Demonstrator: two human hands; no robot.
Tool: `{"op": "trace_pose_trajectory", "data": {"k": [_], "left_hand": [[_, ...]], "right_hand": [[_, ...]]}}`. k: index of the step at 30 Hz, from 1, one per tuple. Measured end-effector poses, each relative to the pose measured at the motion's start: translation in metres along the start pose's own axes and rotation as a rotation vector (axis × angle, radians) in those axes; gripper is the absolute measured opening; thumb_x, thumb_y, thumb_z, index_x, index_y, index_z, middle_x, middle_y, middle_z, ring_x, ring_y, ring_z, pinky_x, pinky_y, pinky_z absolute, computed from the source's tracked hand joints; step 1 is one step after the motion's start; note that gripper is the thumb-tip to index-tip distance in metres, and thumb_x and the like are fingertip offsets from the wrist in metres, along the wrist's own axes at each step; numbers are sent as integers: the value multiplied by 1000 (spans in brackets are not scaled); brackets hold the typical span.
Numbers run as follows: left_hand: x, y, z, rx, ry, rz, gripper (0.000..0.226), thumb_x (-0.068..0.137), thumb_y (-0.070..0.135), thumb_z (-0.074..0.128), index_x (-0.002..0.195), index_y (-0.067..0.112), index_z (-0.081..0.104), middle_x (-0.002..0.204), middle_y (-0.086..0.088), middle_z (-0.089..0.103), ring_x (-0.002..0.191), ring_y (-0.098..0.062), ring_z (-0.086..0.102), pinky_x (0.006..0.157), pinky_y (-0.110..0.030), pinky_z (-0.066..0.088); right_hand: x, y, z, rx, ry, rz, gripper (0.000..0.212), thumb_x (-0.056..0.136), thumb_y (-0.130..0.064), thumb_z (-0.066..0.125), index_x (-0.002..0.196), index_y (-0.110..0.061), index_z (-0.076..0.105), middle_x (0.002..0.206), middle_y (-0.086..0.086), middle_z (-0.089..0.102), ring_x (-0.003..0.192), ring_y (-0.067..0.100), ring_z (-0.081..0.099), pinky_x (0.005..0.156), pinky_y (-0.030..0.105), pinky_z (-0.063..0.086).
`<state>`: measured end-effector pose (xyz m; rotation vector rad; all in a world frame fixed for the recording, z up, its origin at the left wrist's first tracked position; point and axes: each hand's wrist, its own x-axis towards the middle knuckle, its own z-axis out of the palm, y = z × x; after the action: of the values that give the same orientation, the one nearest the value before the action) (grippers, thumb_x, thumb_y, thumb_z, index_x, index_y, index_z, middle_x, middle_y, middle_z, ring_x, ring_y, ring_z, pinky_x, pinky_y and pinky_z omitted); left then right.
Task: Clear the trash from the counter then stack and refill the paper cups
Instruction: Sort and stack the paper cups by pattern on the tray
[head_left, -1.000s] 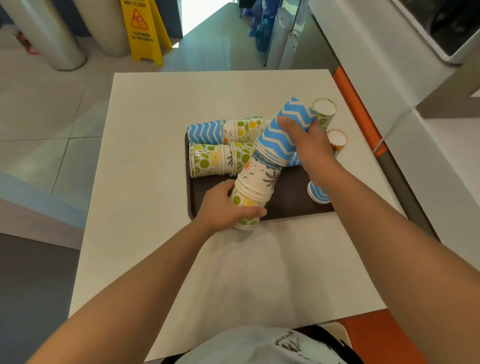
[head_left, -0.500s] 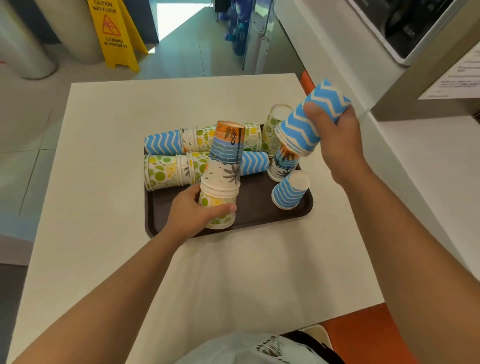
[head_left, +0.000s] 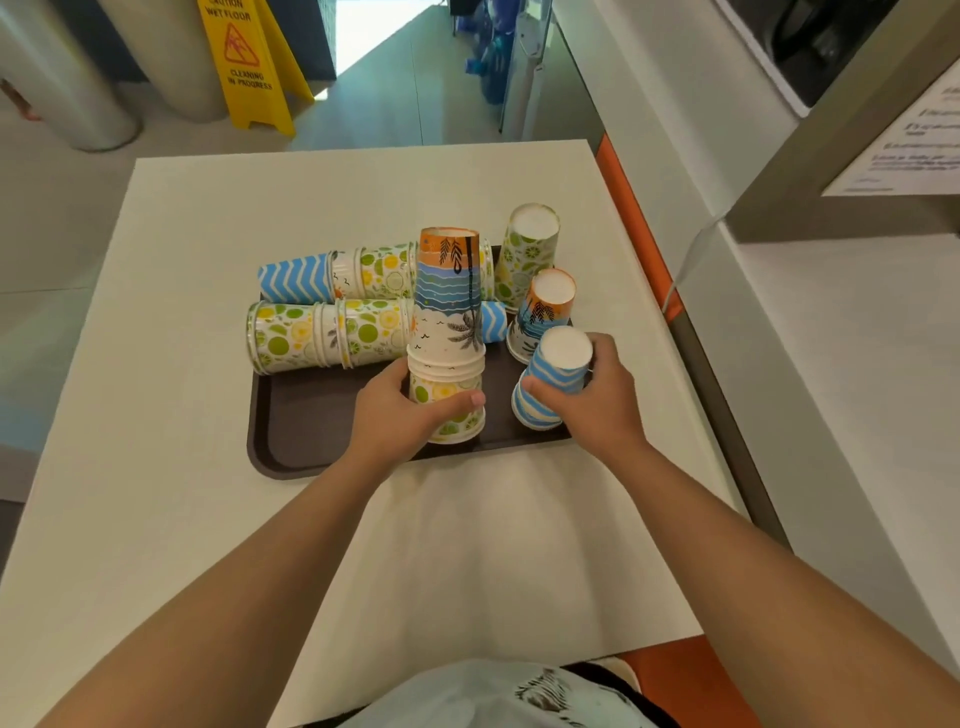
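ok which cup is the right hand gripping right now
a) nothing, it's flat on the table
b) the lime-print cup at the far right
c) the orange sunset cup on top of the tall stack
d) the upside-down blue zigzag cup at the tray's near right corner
d: the right hand wraps the upside-down blue zigzag cup on the brown tray, while the left hand holds the base of the tall stack.

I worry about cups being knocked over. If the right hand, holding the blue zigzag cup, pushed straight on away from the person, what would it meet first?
Most likely the upside-down orange palm cup just beyond the blue zigzag cup in the right hand; depth is hard to judge.
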<state>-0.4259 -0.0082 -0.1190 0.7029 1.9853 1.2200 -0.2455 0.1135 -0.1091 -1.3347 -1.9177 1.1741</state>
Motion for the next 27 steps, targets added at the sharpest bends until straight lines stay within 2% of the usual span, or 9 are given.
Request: {"op": "trace_pose_trajectory", "data": {"k": [5, 9, 11, 15, 17, 21, 23, 25, 27], "left_hand": [[-3, 6, 10, -5, 10, -20, 66, 56, 47, 91, 116, 31, 68, 107, 18, 71, 99, -1, 66, 88, -32, 57], [-5, 11, 17, -23, 21, -35, 64, 55, 50, 91, 112, 31, 69, 103, 17, 73, 96, -1, 68, 86, -32, 58], [-6, 13, 18, -42, 20, -43, 63, 56, 51, 90, 111, 32, 69, 102, 15, 73, 95, -2, 69, 86, -34, 59], [-9, 19, 22, -128, 7, -61, 60, 56, 49, 90, 109, 30, 70, 101, 10, 76, 94, -8, 72, 88, -41, 59], [-12, 27, 24, -174, -21, -67, 57, 60, 43, 90, 110, 26, 71, 100, 7, 76, 94, -11, 73, 89, -44, 58], [-20, 46, 24, -209, -76, -20, 42, 71, 31, 87, 109, 22, 72, 100, 3, 77, 95, -14, 73, 90, -44, 58], [-21, 54, 22, -224, -89, 9, 40, 71, 29, 87, 108, 21, 73, 100, 3, 77, 96, -14, 73, 91, -43, 57], [-21, 61, 20, -244, -103, 23, 41, 71, 28, 87, 108, 19, 73, 102, 2, 77, 98, -15, 73, 92, -44, 57], [-18, 63, 17, -249, -112, 37, 42, 71, 28, 87, 109, 18, 73, 103, 1, 77, 99, -16, 73, 92, -45, 56]], "right_hand": [[0, 24, 3, 16, -48, 36, 66, 65, -25, 89, 117, -19, 50, 112, -5, 61, 107, 13, 59, 84, 21, 49], [5, 20, -2, 17, -103, 51, 78, 57, -34, 93, 120, -19, 49, 116, -5, 58, 109, 14, 57, 84, 22, 46], [3, 11, -8, 30, -50, 22, 84, 57, -43, 91, 125, -21, 46, 121, -8, 53, 113, 11, 53, 91, 22, 45], [5, -32, -21, 184, 73, -156, 63, 74, -45, 78, 123, -17, 49, 121, -8, 55, 115, 6, 52, 97, 20, 44], [20, -58, -21, 207, -23, -151, 60, 76, -45, 77, 122, -18, 51, 119, -7, 57, 111, 6, 55, 94, 21, 47], [53, -101, -9, 193, -322, -18, 80, 68, -60, 77, 131, -18, 52, 120, -6, 63, 104, 6, 63, 85, 23, 50], [60, -112, -4, 218, -430, 8, 60, 70, -57, 77, 115, -22, 62, 107, -6, 71, 92, 4, 69, 77, 20, 53], [66, -117, 2, 274, -470, 24, 37, 74, -49, 78, 101, -27, 65, 100, -4, 74, 90, 9, 71, 79, 25, 56], [69, -118, 9, 330, -461, 55, 39, 71, -47, 80, 100, -25, 66, 99, 0, 75, 91, 15, 73, 86, 34, 58]]}}
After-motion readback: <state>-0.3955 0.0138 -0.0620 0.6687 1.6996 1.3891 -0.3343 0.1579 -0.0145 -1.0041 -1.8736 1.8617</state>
